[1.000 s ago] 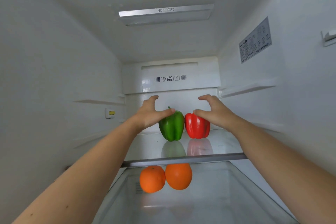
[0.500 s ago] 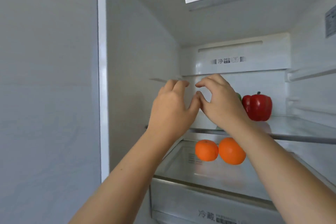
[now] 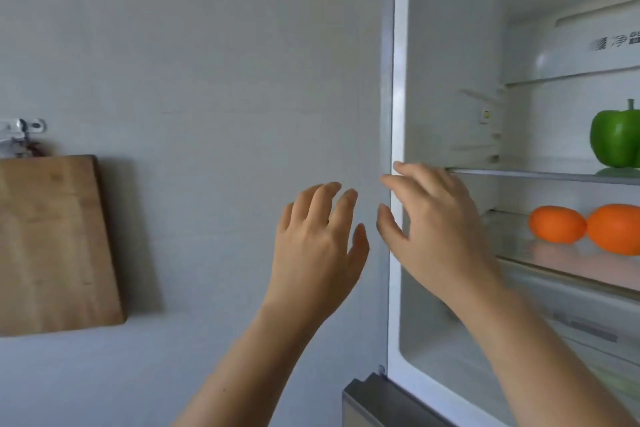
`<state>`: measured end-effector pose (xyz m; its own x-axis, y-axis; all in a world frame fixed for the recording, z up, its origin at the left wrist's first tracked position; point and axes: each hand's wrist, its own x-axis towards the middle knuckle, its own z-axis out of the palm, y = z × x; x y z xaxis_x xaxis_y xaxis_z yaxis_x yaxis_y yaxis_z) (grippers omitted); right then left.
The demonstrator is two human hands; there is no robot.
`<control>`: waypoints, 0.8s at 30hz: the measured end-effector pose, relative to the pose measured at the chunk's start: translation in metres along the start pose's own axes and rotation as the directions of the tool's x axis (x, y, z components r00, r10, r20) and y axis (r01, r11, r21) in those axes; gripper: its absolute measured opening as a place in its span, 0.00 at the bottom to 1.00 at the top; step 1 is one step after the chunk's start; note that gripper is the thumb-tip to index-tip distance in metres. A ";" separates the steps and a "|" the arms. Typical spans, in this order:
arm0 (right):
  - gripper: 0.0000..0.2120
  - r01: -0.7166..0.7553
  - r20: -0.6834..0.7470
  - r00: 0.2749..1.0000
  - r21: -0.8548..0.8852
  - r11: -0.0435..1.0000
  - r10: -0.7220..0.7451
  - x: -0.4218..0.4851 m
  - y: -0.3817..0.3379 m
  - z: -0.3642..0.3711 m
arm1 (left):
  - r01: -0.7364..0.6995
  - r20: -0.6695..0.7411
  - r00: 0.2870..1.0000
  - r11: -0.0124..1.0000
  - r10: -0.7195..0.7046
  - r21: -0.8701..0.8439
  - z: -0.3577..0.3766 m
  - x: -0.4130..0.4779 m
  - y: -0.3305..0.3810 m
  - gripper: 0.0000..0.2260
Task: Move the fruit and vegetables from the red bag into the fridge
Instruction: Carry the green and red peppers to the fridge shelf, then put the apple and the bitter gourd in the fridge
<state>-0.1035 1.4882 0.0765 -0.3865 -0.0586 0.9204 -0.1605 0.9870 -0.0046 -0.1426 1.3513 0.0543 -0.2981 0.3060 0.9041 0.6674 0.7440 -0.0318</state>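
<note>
The open fridge [image 3: 398,80] fills the right side of the head view. A green pepper [image 3: 614,137] stands on its upper glass shelf [image 3: 519,173] at the right edge. Two oranges [image 3: 557,228] [image 3: 616,229] lie side by side on the shelf below. My left hand [image 3: 318,246] is raised in front of the grey wall, fingers spread, holding nothing. My right hand [image 3: 436,236] hovers at the fridge's left frame, fingers relaxed and empty. The red pepper and the red bag are out of view.
A wooden cutting board [image 3: 55,243] hangs from a metal hook [image 3: 22,130] on the grey wall at the left. A drawer front [image 3: 588,329] sits below the oranges' shelf. The top of a lower fridge door [image 3: 381,399] shows at the bottom.
Both hands let go of the peppers and pulled back out of the fridge. My view swung left, bringing the wall and cutting board in and the red pepper out of frame.
</note>
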 end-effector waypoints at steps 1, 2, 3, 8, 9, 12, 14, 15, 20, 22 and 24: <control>0.19 0.009 0.025 1.000 0.023 1.000 -0.009 -0.007 -0.018 0.004 | 0.013 0.012 1.000 0.999 -0.014 0.043 -0.013 -0.014 -0.010 0.16; 0.17 0.021 0.046 0.999 0.046 0.999 -0.023 -0.015 -0.036 0.008 | 0.027 0.023 0.999 0.996 -0.029 0.089 -0.027 -0.028 -0.020 0.16; 0.15 0.034 0.062 0.997 0.071 0.997 -0.038 -0.023 -0.054 0.012 | 0.041 0.036 0.998 0.989 -0.047 0.140 -0.041 -0.043 -0.030 0.16; 0.15 0.081 0.122 0.986 0.241 0.967 -0.113 -0.065 -0.151 0.021 | 0.134 0.085 0.981 0.925 -0.175 0.354 -0.115 -0.123 -0.071 0.15; 0.14 0.094 0.130 0.982 0.282 0.955 -0.135 -0.073 -0.171 0.022 | 0.163 0.090 0.973 0.908 -0.213 0.386 -0.131 -0.139 -0.077 0.15; 0.15 0.104 0.163 0.970 0.393 0.913 -0.181 -0.096 -0.226 0.025 | 0.243 0.085 0.944 0.846 -0.319 0.474 -0.181 -0.184 -0.095 0.15; 0.15 0.114 0.184 0.958 0.461 0.880 -0.221 -0.111 -0.262 0.026 | 0.277 0.082 0.922 0.792 -0.379 0.545 -0.212 -0.213 -0.104 0.16; 0.15 0.123 0.193 0.950 0.493 0.861 -0.246 -0.118 -0.279 0.026 | 0.293 0.081 0.909 0.764 -0.410 0.575 -0.226 -0.226 -0.108 0.17; 0.17 0.189 0.190 0.901 0.639 0.745 -0.391 -0.140 -0.356 0.029 | 0.370 0.044 0.848 0.649 -0.529 0.664 -0.281 -0.281 -0.123 0.18; 0.19 0.200 0.178 0.883 0.695 0.691 -0.434 -0.145 -0.385 0.033 | 0.412 0.010 0.822 0.606 -0.570 0.681 -0.299 -0.301 -0.129 0.18; 0.20 0.209 0.170 0.864 0.736 0.644 -0.474 -0.151 -0.414 0.039 | 0.440 -0.019 0.792 0.549 -0.611 0.711 -0.314 -0.318 -0.139 0.18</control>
<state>-0.0142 1.0823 -0.0754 -0.4121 -0.5439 0.7310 -0.8525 0.5133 -0.0987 0.0735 0.9641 -0.0952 -0.6309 -0.2231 0.7431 -0.2499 0.9652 0.0775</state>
